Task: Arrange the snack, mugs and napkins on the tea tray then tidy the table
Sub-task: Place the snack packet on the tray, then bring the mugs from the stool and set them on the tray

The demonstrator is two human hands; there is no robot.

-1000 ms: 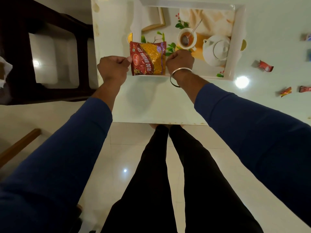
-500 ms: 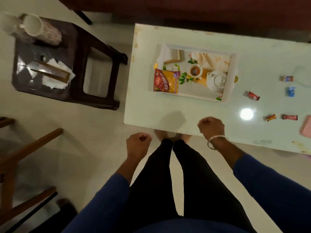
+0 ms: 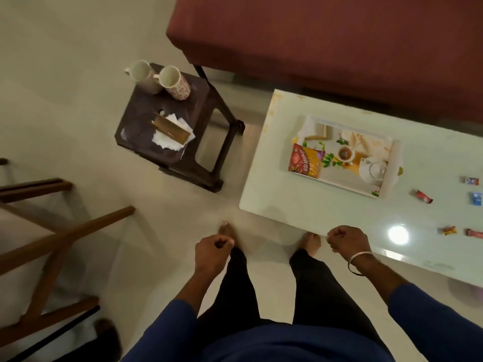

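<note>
Fetching the mugs and napkins from the stool

Two mugs (image 3: 159,79) and the napkins (image 3: 172,134) sit on the stool (image 3: 167,131); left hand (image 3: 213,253) and right hand (image 3: 346,242) hang curled, holding nothing. Best carry the mugs by their handles to the tray (image 3: 389,173), beside the snack packet (image 3: 305,160).

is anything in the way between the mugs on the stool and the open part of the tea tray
Nothing visible blocks it. The two mugs stand on the dark stool; only bare floor and bare tabletop lie between them and the tray. The snack packet fills the tray's near-left end; both hands hold nothing.
</note>
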